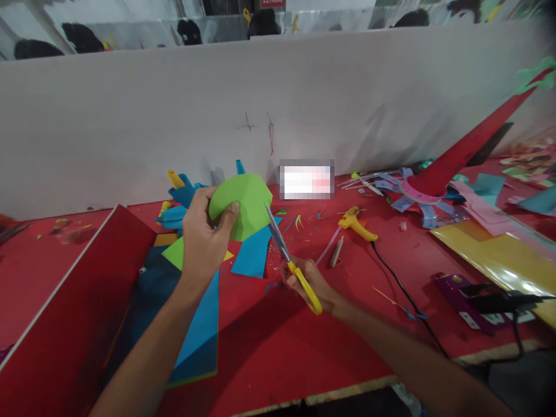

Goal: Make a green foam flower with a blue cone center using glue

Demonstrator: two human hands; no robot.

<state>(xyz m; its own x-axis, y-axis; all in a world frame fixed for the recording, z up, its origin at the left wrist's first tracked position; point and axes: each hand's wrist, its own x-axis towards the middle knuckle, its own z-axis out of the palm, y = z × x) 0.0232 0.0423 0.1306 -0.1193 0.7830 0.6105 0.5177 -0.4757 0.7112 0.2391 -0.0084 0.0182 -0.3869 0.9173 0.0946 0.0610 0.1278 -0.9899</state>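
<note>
"Quick, pinching what with the left hand (pixel 202 237)?"

"Green paper (pixel 252 211), between thumb and fingers. Held up over the red table (pixel 269 359), partly in front of a blue strip (pixel 255 255)."

"And with the right hand (pixel 315 278)?"

"Gripping yellow-handled scissors (pixel 300 279), fingers curled near the handles, partly hidden. Aiming blade tips at the paper's right edge. Can't tell whether biting in."

"Done so far?"

"Mostly rounded along top and left, so probably well into shaping. Also see thin scraps (pixel 298 221) on the table."

"Left to do?"

"Angular near the blade tips, so maybe unfinished there. Can't tell final outline or number of cuts remaining."

"Nearby?"

"Note glue gun (pixel 362 229) lying right of the scissors, untouched, plus blue sheets (pixel 202 330) below the left forearm. Logged, moving on"
</note>
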